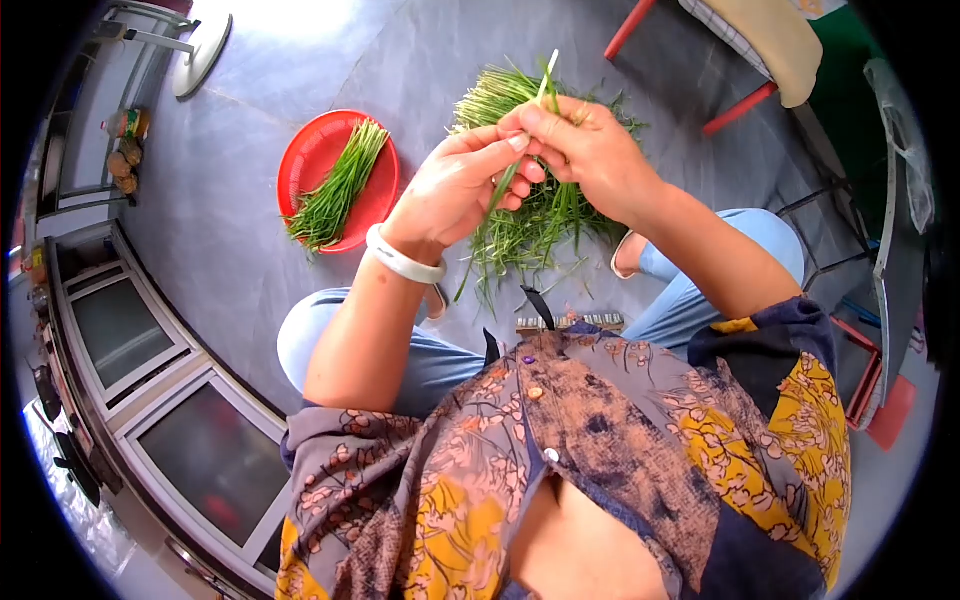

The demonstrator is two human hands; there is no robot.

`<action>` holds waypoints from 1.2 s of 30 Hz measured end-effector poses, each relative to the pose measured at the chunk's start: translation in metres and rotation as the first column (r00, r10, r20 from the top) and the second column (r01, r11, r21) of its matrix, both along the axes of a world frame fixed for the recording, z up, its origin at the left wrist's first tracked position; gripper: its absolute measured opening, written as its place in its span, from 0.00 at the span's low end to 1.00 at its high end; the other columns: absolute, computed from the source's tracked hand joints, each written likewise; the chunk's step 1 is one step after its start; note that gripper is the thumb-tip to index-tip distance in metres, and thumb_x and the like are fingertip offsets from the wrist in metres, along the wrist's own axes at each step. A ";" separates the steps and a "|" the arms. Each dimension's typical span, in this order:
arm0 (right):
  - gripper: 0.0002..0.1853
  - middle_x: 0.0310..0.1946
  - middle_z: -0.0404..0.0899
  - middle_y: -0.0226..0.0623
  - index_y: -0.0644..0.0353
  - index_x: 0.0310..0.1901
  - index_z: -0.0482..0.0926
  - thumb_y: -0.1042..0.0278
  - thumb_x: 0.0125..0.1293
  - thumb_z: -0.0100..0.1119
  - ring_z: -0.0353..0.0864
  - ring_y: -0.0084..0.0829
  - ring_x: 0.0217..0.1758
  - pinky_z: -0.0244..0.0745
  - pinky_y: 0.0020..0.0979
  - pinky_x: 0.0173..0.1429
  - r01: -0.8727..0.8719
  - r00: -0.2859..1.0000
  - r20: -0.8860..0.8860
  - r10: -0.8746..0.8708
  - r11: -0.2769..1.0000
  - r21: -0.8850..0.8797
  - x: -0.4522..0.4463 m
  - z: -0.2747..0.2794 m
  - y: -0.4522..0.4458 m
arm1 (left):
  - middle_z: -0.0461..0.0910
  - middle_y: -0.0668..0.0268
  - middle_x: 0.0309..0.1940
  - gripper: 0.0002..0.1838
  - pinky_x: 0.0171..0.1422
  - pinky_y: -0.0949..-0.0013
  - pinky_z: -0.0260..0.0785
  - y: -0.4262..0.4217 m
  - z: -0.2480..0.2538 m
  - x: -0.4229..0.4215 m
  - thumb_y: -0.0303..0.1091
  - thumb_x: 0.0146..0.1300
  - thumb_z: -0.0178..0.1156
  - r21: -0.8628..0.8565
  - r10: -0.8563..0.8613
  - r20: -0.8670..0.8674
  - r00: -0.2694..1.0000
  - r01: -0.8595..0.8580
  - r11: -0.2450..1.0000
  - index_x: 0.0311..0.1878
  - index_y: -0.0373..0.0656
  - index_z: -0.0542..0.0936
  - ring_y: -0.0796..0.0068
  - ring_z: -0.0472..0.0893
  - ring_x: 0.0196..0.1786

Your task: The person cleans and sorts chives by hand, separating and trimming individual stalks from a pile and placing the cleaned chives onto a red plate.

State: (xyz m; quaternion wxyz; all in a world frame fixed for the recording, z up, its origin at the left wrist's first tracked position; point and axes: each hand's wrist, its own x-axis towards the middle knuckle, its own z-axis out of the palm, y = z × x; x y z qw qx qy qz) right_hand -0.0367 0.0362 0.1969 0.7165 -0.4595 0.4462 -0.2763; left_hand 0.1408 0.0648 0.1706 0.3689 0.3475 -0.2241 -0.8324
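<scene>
My left hand, with a white bangle on its wrist, pinches a few garlic chives between thumb and fingers. Opposite it, my right hand is closed on the same chives close to their pale ends, the fingertips of both hands nearly touching. Green leaves trail down below my left fingers. Under both hands a loose heap of chives lies on the floor, partly hidden by them. To the left, a red plate carries a neat bunch of chives.
My legs in light blue trousers flank the heap on the grey floor. A chair with red legs stands at upper right, and a round stand base at upper left. Glass-fronted cabinets line the left side.
</scene>
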 end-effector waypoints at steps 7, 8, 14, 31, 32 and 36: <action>0.14 0.31 0.79 0.36 0.62 0.44 0.75 0.59 0.76 0.47 0.65 0.15 0.25 0.56 0.18 0.24 0.357 0.917 0.191 -0.349 0.934 -0.009 -0.030 0.000 -0.050 | 0.79 0.70 0.27 0.11 0.29 0.79 0.68 0.004 0.004 -0.004 0.34 0.71 0.56 0.027 -0.144 0.057 0.988 0.143 0.989 0.44 0.36 0.82 0.84 0.75 0.27; 0.14 0.31 0.79 0.37 0.63 0.45 0.74 0.59 0.76 0.47 0.65 0.15 0.25 0.56 0.18 0.23 0.401 0.900 0.202 -0.387 0.915 -0.032 -0.040 0.002 -0.059 | 0.79 0.70 0.26 0.11 0.29 0.79 0.68 0.005 0.002 -0.005 0.34 0.71 0.56 0.035 -0.162 0.052 0.985 0.160 0.986 0.43 0.36 0.82 0.84 0.75 0.27; 0.11 0.24 0.72 0.27 0.58 0.40 0.74 0.61 0.76 0.46 0.59 0.13 0.17 0.55 0.16 0.19 0.580 0.789 0.255 -0.559 0.814 -0.010 -0.084 0.026 -0.087 | 0.82 0.65 0.26 0.11 0.28 0.78 0.72 0.010 -0.003 -0.003 0.33 0.70 0.56 0.086 -0.247 -0.067 0.967 0.252 0.964 0.42 0.34 0.82 0.78 0.80 0.24; 0.09 0.22 0.71 0.23 0.56 0.42 0.74 0.61 0.74 0.51 0.62 0.12 0.17 0.54 0.17 0.19 0.689 0.687 0.393 -0.611 0.719 -0.087 -0.139 0.046 -0.106 | 0.84 0.59 0.34 0.12 0.40 0.71 0.78 0.012 -0.017 0.016 0.35 0.69 0.58 0.093 -0.262 -0.035 0.964 0.265 0.960 0.44 0.33 0.80 0.72 0.83 0.34; 0.09 0.22 0.71 0.23 0.56 0.42 0.74 0.60 0.74 0.51 0.62 0.13 0.17 0.54 0.17 0.20 0.695 0.684 0.392 -0.616 0.712 -0.094 -0.140 0.046 -0.106 | 0.84 0.59 0.34 0.12 0.40 0.71 0.78 0.012 -0.018 0.019 0.35 0.68 0.58 0.093 -0.258 -0.020 0.966 0.258 0.962 0.44 0.33 0.80 0.72 0.83 0.34; 0.09 0.23 0.71 0.23 0.57 0.42 0.75 0.60 0.74 0.51 0.63 0.14 0.18 0.55 0.17 0.20 0.778 0.611 0.373 -0.698 0.617 -0.120 -0.140 0.053 -0.105 | 0.85 0.59 0.31 0.10 0.36 0.72 0.78 0.011 -0.018 0.018 0.31 0.69 0.56 0.141 -0.224 0.185 0.957 0.199 0.970 0.42 0.33 0.81 0.72 0.84 0.30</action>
